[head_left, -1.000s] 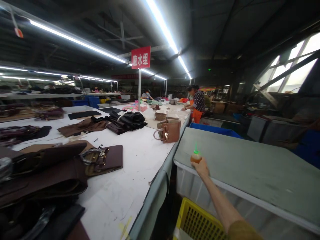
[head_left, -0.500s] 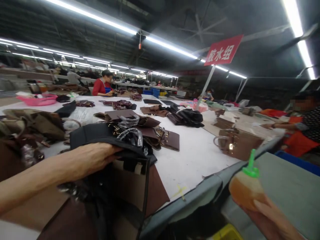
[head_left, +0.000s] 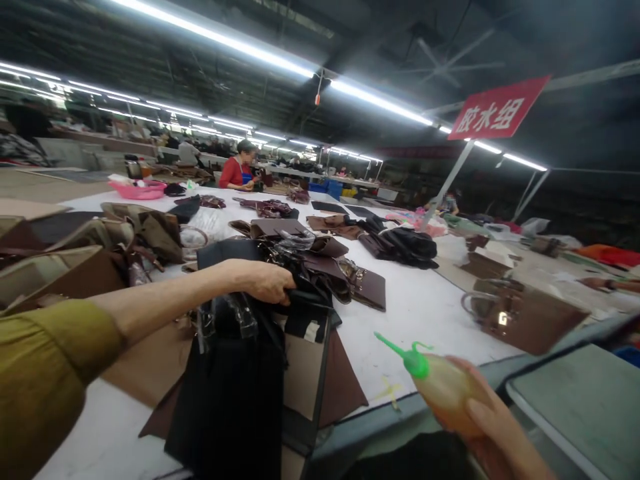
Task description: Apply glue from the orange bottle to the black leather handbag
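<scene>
My left hand (head_left: 267, 281) has its fingers closed on the upper edge of a black bag piece, whose fingertips are partly hidden. The black bag (head_left: 227, 390) hangs down in front of me, with plastic-wrapped handles near its top. Beside it stands an open panel with a beige lining (head_left: 305, 367) and a small white tag (head_left: 311, 331). My right hand (head_left: 493, 417) is wrapped around a squeeze bottle (head_left: 447, 387) of amber liquid. The bottle's green nozzle (head_left: 400, 350) points up and left, over the table edge and apart from the bags.
Brown handbags (head_left: 370, 287) lie behind the black bag on the white table (head_left: 415, 310). Taupe bags (head_left: 75, 267) crowd the left, and a brown handbag (head_left: 530, 320) lies right. Further back are a pink basket (head_left: 137, 189) and a person in red (head_left: 237, 172). A grey-green board (head_left: 575, 407) is at right.
The black bag now hangs lower in front, and my left hand is at its upper edge. My right hand has brought the bottle leftward and tipped its nozzle left. The view has shifted left.
</scene>
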Demonstrator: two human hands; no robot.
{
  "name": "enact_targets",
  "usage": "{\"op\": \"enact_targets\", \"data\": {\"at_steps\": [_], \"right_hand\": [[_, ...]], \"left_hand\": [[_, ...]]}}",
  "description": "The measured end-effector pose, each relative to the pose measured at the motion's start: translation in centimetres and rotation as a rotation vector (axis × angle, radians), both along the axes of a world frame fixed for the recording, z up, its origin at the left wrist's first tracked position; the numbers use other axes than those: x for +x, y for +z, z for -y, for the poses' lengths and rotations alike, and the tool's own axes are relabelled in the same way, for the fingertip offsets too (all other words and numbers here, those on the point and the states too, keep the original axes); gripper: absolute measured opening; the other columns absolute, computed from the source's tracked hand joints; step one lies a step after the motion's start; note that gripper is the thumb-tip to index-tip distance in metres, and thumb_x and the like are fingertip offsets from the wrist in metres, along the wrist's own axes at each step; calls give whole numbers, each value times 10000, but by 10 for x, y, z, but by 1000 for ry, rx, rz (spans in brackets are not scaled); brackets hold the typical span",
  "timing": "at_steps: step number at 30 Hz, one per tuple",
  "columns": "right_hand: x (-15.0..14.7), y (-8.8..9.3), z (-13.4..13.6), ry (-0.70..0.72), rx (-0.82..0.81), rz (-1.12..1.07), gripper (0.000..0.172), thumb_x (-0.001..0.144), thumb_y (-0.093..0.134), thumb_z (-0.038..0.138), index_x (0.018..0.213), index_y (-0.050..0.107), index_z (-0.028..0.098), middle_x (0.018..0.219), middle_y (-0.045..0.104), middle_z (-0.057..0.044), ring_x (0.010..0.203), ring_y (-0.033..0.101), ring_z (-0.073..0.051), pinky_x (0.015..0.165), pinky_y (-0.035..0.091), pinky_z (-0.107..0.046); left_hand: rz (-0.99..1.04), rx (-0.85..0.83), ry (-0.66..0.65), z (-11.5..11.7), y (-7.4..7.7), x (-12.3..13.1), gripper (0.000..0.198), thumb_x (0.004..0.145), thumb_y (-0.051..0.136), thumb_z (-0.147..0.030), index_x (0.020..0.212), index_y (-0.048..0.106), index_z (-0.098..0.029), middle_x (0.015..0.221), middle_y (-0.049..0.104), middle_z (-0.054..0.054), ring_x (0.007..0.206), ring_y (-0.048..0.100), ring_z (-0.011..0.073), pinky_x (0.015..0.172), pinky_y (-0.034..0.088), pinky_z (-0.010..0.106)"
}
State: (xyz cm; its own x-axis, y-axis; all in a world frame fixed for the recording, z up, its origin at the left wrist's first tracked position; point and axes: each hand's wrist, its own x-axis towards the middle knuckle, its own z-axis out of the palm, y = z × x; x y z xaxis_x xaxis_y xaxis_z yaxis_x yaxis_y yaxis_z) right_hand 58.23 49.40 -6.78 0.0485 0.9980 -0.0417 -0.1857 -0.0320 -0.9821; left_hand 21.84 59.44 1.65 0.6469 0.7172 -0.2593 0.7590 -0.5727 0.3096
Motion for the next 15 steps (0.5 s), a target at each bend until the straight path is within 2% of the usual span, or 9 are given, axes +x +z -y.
{"op": "enact_targets", "data": {"at_steps": [4, 6, 10, 12, 15], "right_hand": [[-17, 1, -7, -52, 24, 48, 537, 669, 746, 480, 1097, 534, 234, 999, 642, -75, 830, 611, -233, 657, 502, -239], [-23, -2, -13, -58, 7, 55, 495, 718, 703, 502, 1103, 546, 234, 991, 648, -65, 827, 613, -227, 647, 508, -227], [-32, -11, -27, -86, -131, -54, 485, 737, 691, 531, 1082, 578, 209, 987, 657, -51, 873, 615, -218, 638, 517, -201], [-35, -17, -33, -68, -205, -106, 476, 771, 678, 499, 1097, 567, 170, 961, 662, -84, 824, 631, -228, 609, 534, -236], [-38, -25, -38, -8, -313, -169, 489, 812, 667, 439, 1155, 511, 127, 866, 666, -124, 647, 637, -219, 469, 514, -239]], "left_hand": [[-110, -67, 30, -5, -13, 1, 117, 777, 569, -178, 793, 667, -117, 584, 537, -25, 509, 405, 93, 437, 301, 178], [-159, -123, 36, -8, -14, 2, 148, 785, 567, -201, 832, 682, -121, 576, 527, -24, 502, 405, 91, 422, 291, 171], [-175, -234, 52, -12, -14, 3, 228, 797, 565, -256, 935, 688, -125, 673, 595, 4, 553, 466, 106, 450, 334, 167], [-159, -250, 53, -13, -16, 1, 252, 793, 563, -261, 962, 686, -120, 734, 625, 20, 596, 494, 118, 486, 362, 172], [-137, -255, 60, -12, -19, -1, 262, 780, 557, -262, 967, 690, -137, 778, 648, 24, 639, 523, 131, 535, 392, 179]]}}
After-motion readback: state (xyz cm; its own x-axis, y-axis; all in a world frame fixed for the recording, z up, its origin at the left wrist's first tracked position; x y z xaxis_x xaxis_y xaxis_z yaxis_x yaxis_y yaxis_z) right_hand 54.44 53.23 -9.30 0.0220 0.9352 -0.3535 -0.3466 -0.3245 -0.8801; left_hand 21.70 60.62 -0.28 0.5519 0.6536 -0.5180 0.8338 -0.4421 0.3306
